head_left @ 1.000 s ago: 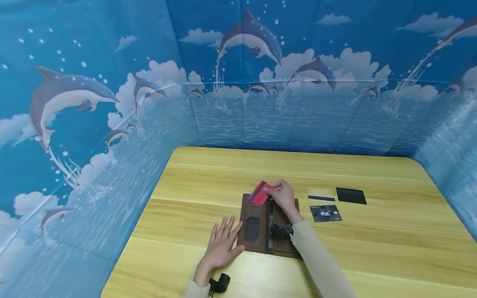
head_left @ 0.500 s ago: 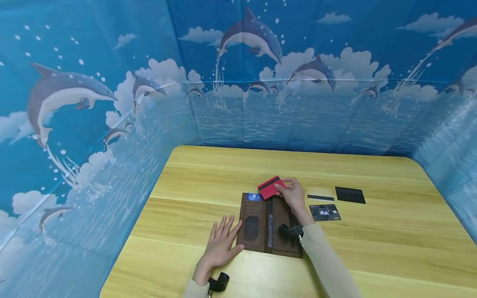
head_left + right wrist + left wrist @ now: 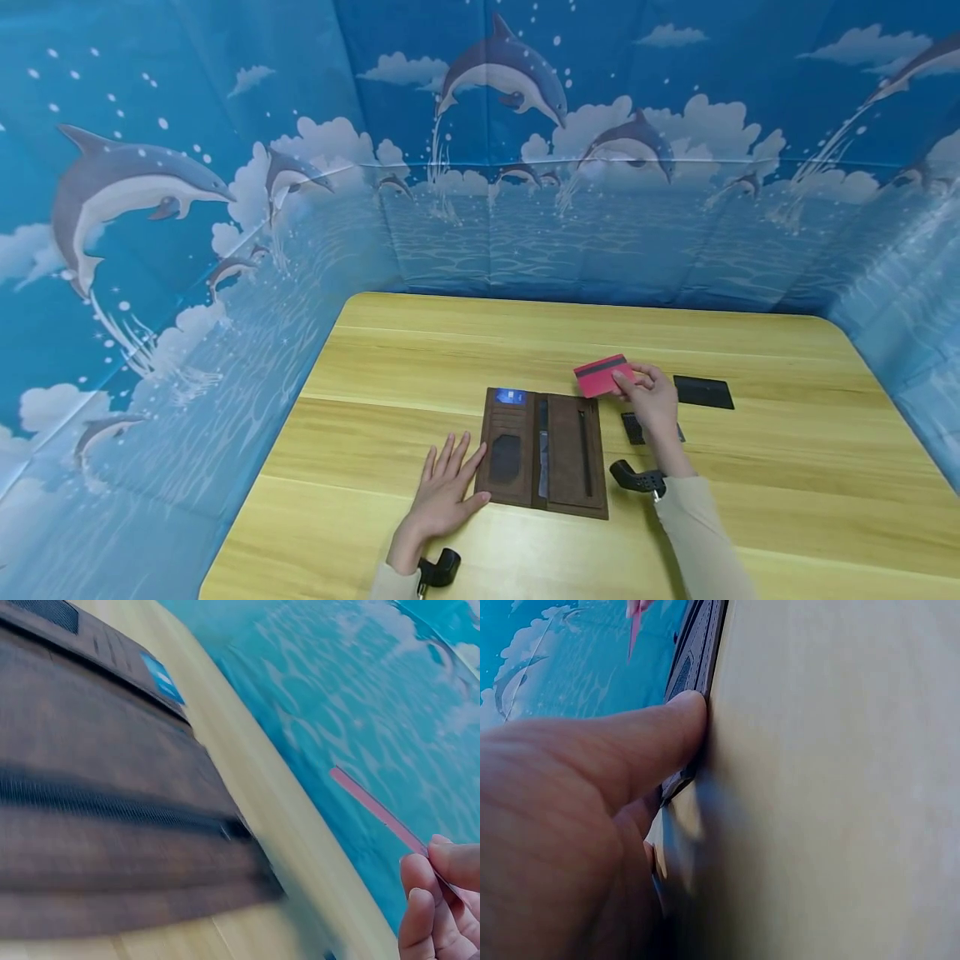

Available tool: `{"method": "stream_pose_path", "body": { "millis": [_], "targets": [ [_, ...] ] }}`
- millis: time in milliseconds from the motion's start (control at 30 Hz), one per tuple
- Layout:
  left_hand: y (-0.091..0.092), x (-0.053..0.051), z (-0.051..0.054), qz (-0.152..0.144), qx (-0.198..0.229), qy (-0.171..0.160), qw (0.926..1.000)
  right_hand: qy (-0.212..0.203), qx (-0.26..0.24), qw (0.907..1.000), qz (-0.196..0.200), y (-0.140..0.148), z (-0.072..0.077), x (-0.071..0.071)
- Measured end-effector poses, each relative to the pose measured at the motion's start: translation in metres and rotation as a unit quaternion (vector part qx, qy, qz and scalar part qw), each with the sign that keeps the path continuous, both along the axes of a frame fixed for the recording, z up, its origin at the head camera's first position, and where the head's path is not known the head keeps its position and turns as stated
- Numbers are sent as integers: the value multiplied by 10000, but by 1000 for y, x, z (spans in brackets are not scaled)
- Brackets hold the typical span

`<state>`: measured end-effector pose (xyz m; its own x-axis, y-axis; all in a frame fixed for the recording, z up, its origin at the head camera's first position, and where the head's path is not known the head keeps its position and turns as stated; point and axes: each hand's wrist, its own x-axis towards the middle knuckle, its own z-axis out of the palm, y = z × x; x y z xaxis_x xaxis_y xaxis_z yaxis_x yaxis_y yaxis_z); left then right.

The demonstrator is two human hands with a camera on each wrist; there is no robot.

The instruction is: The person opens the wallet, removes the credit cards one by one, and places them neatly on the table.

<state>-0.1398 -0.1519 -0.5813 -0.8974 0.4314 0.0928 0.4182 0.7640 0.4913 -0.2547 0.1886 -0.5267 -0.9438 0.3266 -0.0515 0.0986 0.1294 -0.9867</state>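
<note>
A red card (image 3: 600, 377) with a dark stripe is pinched between the thumb and fingers of my right hand (image 3: 654, 404), beyond the wallet's upper right corner. In the right wrist view the card (image 3: 379, 811) shows nearly edge-on. The brown wallet (image 3: 564, 450) lies spread open on the table, a blue card (image 3: 511, 397) showing at the top of its left half and a zip on its right half. My left hand (image 3: 442, 496) lies with fingers spread, touching the wallet's left edge; its thumb (image 3: 671, 724) is at the wallet's lower corner in the left wrist view.
A black card (image 3: 703, 392) lies right of my right hand. Beneath that hand, a dark grey card (image 3: 633, 428) is partly covered. The wooden table (image 3: 795, 467) ends at a blue dolphin-print curtain (image 3: 600, 242) at the back and sides.
My right hand has drawn the red card away from the wallet's top left and carried it rightward, uncovering the blue card. It now covers the pale card. My left hand stays put.
</note>
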Motion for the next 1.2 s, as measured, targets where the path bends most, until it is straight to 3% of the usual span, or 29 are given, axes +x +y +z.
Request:
{"method": "stream_pose_path", "body": {
  "millis": [133,367,600,767,1200],
  "targets": [
    [1,1,2,-18,-20,-40,10000,84,103,9995,-295,20,0,11],
    [0,2,3,-10,-31,-116,9999,182,-296,9954,-896,52,0,30],
    [1,3,7,12,-42,-195,9998,-87,-987,9888,-1114,88,2,48],
    [1,3,9,-3,-53,-266,9996,-302,-1207,9845,-1234,110,0,57],
    [1,1,6,-17,-90,-157,9998,-945,-810,9795,-1586,132,-5,72]
  ]
}}
